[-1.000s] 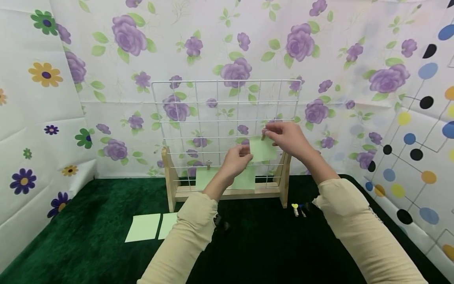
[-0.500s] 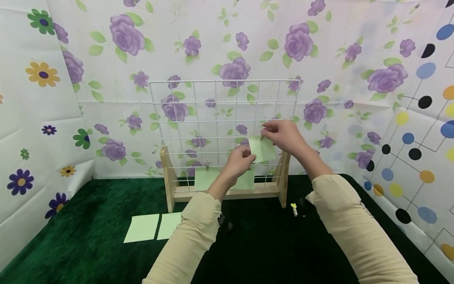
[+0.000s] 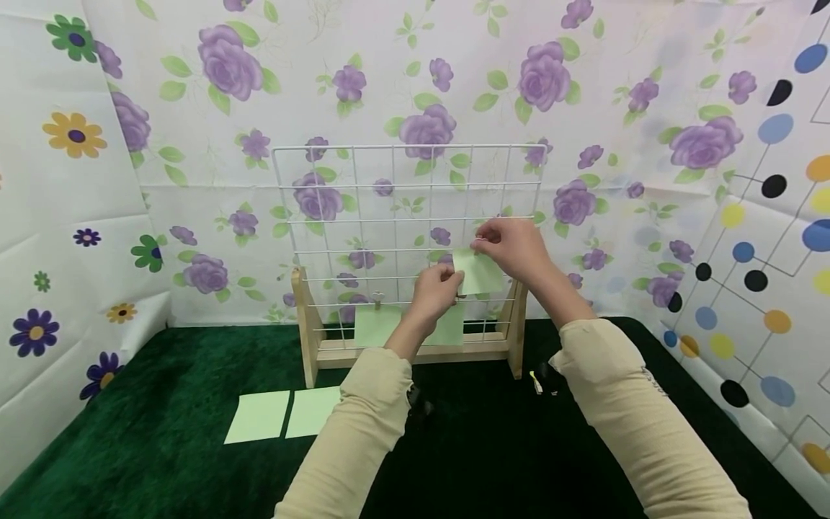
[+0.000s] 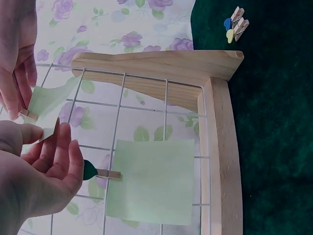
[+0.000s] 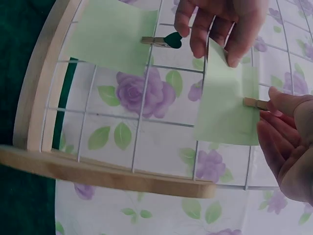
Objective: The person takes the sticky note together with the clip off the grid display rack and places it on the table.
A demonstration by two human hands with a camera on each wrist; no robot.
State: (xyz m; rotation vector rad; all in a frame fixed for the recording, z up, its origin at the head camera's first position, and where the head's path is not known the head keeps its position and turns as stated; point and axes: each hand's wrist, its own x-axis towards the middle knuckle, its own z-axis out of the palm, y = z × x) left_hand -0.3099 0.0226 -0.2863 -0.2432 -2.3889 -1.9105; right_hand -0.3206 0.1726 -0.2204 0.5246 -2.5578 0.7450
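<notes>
A light green square of paper [image 3: 481, 274] lies against the white wire grid [image 3: 408, 147]. My left hand [image 3: 436, 297] pinches the paper's left edge between thumb and fingers. At its top edge, my right hand [image 3: 515, 246] pinches a small wooden clothespin [image 5: 250, 102], whose jaws overlap the paper in the right wrist view. Below hang two more green papers, the left one [image 3: 375, 328] and the right one [image 3: 449, 328], partly behind my left hand. A clothespin with a dark green heart [image 5: 172, 40] grips one of them to the wire.
The grid stands on a wooden base [image 3: 473, 352]. Two green paper squares lie on the dark green cloth at the left, the outer one [image 3: 257, 417] fully visible. At the right are loose clothespins, one with a yellow heart [image 4: 230, 35] and one with a blue heart [image 4: 227, 23].
Both hands stay at the paper. The right hand and clothespin have shifted slightly left along its top edge; the clothespin is now hidden by the fingers in the head view. The paper's tilt changes slightly.
</notes>
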